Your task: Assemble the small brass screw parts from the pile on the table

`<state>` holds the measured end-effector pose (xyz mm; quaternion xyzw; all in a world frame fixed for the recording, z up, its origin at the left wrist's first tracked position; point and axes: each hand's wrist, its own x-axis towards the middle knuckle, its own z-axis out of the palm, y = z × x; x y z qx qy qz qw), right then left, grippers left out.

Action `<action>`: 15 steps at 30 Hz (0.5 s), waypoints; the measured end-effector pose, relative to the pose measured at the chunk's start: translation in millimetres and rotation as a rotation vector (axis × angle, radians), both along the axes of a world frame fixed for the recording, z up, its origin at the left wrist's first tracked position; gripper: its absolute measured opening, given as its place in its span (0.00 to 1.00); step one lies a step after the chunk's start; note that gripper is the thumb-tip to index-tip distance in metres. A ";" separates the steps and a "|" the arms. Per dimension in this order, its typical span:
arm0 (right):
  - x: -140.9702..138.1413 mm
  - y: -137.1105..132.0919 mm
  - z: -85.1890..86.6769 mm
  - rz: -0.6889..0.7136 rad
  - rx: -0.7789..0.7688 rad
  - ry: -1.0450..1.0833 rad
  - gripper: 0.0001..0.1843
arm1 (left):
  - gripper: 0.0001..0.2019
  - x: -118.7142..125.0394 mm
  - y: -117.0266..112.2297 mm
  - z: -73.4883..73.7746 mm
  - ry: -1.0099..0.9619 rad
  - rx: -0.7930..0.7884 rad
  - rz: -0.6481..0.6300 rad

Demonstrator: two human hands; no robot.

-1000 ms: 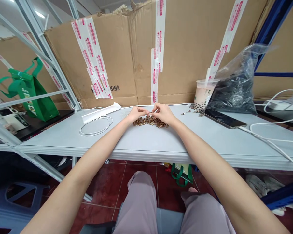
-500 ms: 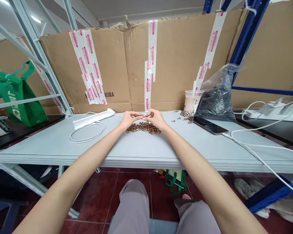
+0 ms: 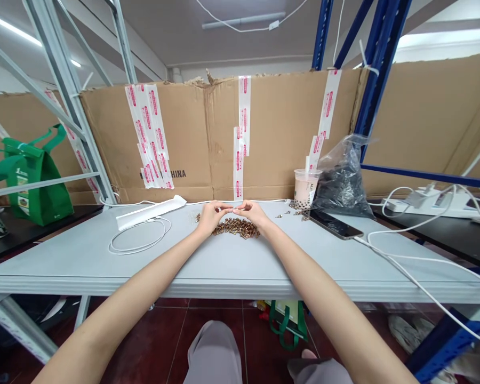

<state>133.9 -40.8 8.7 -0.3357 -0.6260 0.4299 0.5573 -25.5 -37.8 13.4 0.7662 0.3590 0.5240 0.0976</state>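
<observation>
A heap of small brown metal parts (image 3: 235, 228) lies on the pale grey table (image 3: 224, 266) near its far edge. My left hand (image 3: 210, 215) and my right hand (image 3: 253, 212) hover just above the heap, fingertips pinched together and meeting in the middle. Both pinch on something tiny that I cannot make out. A few loose parts (image 3: 285, 214) lie scattered to the right of the heap.
A bubble-tea cup (image 3: 305, 189), a dark plastic bag (image 3: 341, 180) and a phone (image 3: 332, 223) on a white charging cable (image 3: 408, 266) sit at right. A coiled white cable (image 3: 138, 241) and a white strip (image 3: 150, 212) lie at left. Cardboard (image 3: 208, 138) walls the back. A green bag (image 3: 30, 176) stands far left.
The head has tilted upward, so the table and hands sit lower and smaller in view. The hands stay pinched together over the heap.
</observation>
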 end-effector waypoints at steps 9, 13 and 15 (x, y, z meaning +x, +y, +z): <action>3.0 -13.0 13.1 -0.113 -0.114 -0.129 0.16 | 0.08 9.0 -2.0 -9.8 0.000 -0.154 -0.016; 4.5 -8.7 16.1 -0.132 -0.060 -0.169 0.16 | 0.10 9.8 -4.5 -6.1 -0.079 -0.166 -0.048; 4.1 -3.9 14.3 -0.148 -0.029 -0.198 0.16 | 0.10 9.2 -3.9 -3.7 -0.111 -0.165 -0.059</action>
